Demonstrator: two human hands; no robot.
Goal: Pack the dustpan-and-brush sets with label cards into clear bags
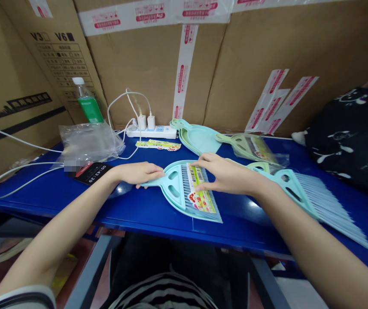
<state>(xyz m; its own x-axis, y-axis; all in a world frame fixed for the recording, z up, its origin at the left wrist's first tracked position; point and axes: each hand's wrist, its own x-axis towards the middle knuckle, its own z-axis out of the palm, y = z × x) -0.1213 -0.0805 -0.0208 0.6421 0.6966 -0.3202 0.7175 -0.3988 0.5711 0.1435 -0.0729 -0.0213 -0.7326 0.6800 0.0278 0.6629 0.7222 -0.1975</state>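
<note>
My left hand is closed around the handle end of a light-blue dustpan, which lies on the table. A matching small brush is nested in the pan, its bristles pointing right. Across the bristles lies a yellow and white label card with red print. My right hand grips the card from above, thumb and fingertips at its upper and left part. To the right, beneath and beyond my right forearm, rests another light-blue brush with splayed bristles.
Behind are stacked dustpans, a bagged green set and loose label cards. A power strip with cables, clear bags, a bottle and a phone stand left. Cardboard walls the back; a black patterned bag sits right.
</note>
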